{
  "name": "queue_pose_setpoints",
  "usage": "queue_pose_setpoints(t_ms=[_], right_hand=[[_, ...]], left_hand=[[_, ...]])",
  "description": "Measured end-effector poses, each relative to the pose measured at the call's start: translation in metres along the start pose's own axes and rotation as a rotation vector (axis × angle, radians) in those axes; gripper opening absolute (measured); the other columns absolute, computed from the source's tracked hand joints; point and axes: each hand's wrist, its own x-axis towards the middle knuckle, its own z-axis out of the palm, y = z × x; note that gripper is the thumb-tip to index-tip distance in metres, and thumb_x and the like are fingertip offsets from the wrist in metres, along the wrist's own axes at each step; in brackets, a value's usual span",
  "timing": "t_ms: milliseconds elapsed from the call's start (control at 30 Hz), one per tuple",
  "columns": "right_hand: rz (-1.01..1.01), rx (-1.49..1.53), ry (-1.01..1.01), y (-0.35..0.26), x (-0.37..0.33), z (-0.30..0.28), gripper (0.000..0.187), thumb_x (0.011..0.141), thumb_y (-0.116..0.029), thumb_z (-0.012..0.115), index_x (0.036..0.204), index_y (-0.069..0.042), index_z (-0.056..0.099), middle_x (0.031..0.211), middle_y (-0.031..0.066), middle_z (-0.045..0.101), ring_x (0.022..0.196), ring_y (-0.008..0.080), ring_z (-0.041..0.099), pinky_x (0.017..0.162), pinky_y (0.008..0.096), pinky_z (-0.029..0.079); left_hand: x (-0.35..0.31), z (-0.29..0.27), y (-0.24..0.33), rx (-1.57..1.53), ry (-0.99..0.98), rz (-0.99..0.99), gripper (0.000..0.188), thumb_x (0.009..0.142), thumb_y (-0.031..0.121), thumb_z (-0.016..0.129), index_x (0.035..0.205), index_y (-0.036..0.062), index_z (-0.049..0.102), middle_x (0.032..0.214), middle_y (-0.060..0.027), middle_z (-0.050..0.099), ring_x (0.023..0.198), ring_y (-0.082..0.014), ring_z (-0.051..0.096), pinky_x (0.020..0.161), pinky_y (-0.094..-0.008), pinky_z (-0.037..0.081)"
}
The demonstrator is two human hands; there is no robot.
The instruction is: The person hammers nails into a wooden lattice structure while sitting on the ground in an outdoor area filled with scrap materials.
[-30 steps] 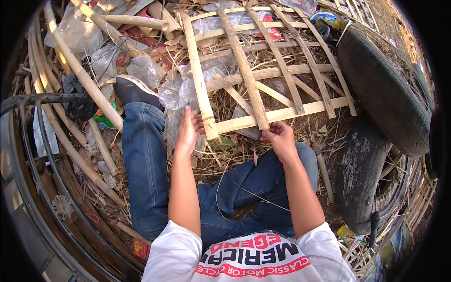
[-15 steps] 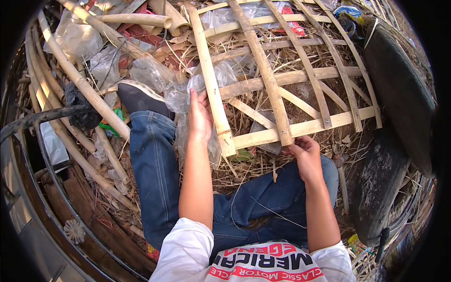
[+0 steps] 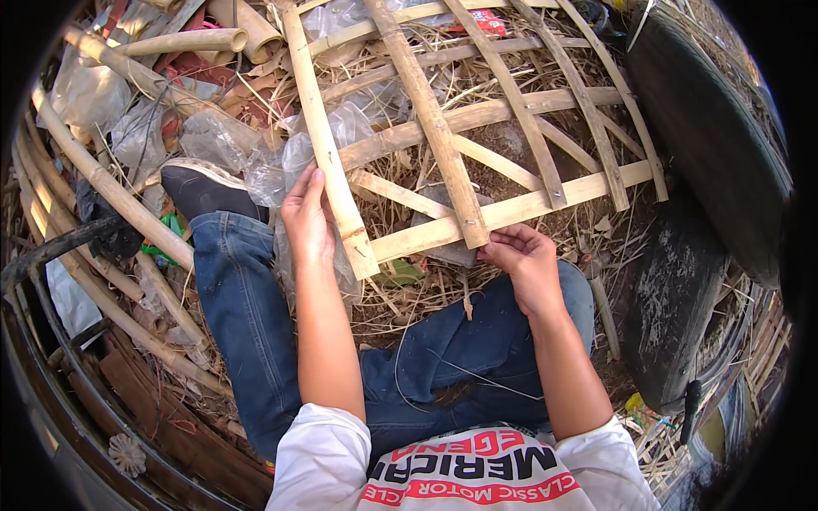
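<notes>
Here, left hand [image 3: 308, 220] and right hand [image 3: 521, 262] at a bamboo lattice [image 3: 432, 126]

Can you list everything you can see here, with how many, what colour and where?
bamboo lattice: 1, tan, top middle
tyres: 2, black, right
bamboo poles: several, tan, left
clear plastic bags: several, see-through, upper left and under the lattice
black bag: 1, black, left
red wrapper: 1, red, top
leaf: 1, green, below the lattice
dry straw: too much to count, pale brown, ground
metal bars: several, dark, left
shoe: 1, dark, left of centre
jeans: 1 pair, blue, lower middle
shirt: 1, white with print, bottom
left grip: 1, bare, at the lattice's left edge
right grip: 1, bare, at a slat's lower end
</notes>
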Motion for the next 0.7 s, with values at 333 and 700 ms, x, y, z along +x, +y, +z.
queue_pose_setpoints(t_ms=[333,700], right_hand=[[0.092,0.116,-0.03,-0.001,-0.002,-0.012,0.031,0.078,0.005,0.069,0.108,0.012,0.061,0.101,0.0176,0.067,0.09,0.021,0.067,0.084,0.0303,0.054],[0.109,0.122,-0.057,0.004,-0.001,-0.016,0.032,0.079,0.004,0.066,0.109,0.012,0.061,0.101,0.0184,0.068,0.092,0.0207,0.066,0.085,0.0308,0.052]], left_hand=[[-0.001,0.005,-0.003,0.034,0.034,0.016,0.027,0.092,0.005,0.065,0.117,-0.0042,0.064,0.1,-0.0101,0.07,0.08,-0.0127,0.068,0.069,-0.0264,0.057],[-0.002,0.002,-0.004,0.027,-0.008,0.01,0.028,0.093,0.005,0.062,0.119,-0.0045,0.062,0.108,-0.0116,0.068,0.094,-0.0165,0.066,0.08,-0.0275,0.055]])
